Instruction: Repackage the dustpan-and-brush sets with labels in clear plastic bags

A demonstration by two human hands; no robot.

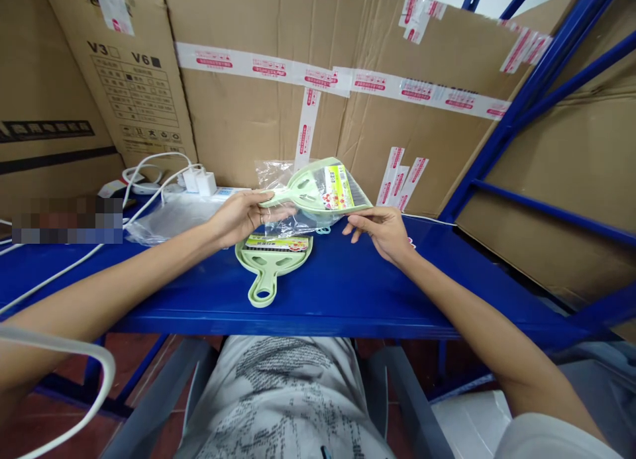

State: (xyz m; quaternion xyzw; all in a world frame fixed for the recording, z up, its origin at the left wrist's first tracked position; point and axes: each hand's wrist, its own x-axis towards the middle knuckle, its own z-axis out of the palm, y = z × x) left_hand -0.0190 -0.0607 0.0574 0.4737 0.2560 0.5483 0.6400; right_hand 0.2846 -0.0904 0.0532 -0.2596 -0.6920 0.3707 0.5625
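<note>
A pale green dustpan with a small brush (305, 193) and a yellow label is held up above the table, tilted sideways. My left hand (243, 214) pinches its handle end, where a clear plastic bag (281, 228) hangs around it. My right hand (380, 228) grips the pan's wide edge between thumb and fingers. Below them, a second green dustpan and brush set (271, 263) lies on the blue table (348, 280), handle toward me. A small light-blue piece (322, 230) shows partly under the held set; the rest of it is hidden.
More clear plastic bags (171, 217) lie at the left, near white chargers (199, 179) and cables. A large taped cardboard sheet (258, 128) stands behind the table. Blue metal frame bars (517, 108) rise at the right. A white cable (102, 379) loops in the left foreground.
</note>
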